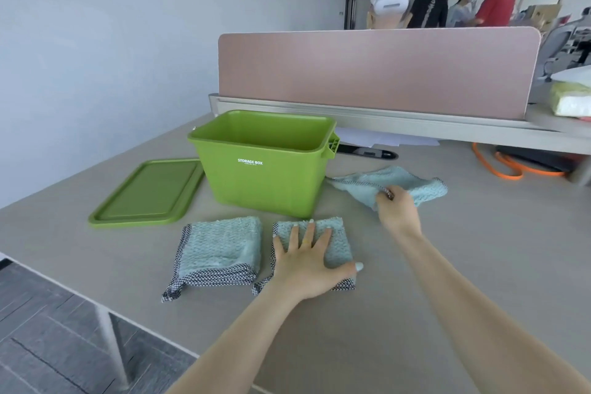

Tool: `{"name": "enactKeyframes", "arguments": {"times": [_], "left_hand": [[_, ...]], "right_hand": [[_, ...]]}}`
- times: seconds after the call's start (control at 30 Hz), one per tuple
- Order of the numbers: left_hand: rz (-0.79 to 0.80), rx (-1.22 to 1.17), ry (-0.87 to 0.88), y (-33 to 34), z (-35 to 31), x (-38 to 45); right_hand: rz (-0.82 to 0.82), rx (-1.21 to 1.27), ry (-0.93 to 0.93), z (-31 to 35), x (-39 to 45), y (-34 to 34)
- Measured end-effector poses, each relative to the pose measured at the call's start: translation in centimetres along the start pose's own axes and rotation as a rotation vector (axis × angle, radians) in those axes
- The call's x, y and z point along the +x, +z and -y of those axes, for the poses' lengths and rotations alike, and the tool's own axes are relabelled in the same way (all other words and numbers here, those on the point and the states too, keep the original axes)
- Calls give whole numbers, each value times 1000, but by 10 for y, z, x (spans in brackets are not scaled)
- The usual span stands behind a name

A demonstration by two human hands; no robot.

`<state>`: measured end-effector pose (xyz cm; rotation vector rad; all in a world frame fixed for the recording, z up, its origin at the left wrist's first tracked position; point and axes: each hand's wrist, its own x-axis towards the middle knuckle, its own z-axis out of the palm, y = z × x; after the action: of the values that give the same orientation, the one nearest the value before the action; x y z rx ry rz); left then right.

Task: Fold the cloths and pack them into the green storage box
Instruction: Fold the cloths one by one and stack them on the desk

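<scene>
The cloths are soft and light, so I think it is best to take them at the checked hem. The left hand (307, 261) lies flat and spread on a folded cloth (332, 238) near the desk's front edge. The right hand (396, 211) pinches the unfolded cloth (399, 181) beside the box (262, 182).

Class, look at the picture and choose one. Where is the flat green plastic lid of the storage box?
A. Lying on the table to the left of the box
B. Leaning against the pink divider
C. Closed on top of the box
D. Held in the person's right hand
A: the flat green plastic lid lies on the grey table left of the open green plastic storage box, in neither hand.
</scene>
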<state>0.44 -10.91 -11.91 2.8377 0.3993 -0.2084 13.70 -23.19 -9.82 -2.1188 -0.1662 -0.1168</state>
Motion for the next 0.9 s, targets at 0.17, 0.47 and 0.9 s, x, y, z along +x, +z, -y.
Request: {"name": "enactKeyframes", "arguments": {"times": [0.17,0.47,0.9], "left_hand": [[17,-467,67,-39,7,4],[295,-1825,63,-72,36,-17],[-515,-1776,33,-153,137,-55]], "right_hand": [[136,498,-23,93,18,-46],[757,959,-123,191,-19,-61],[980,762,13,190,-40,-10]]}}
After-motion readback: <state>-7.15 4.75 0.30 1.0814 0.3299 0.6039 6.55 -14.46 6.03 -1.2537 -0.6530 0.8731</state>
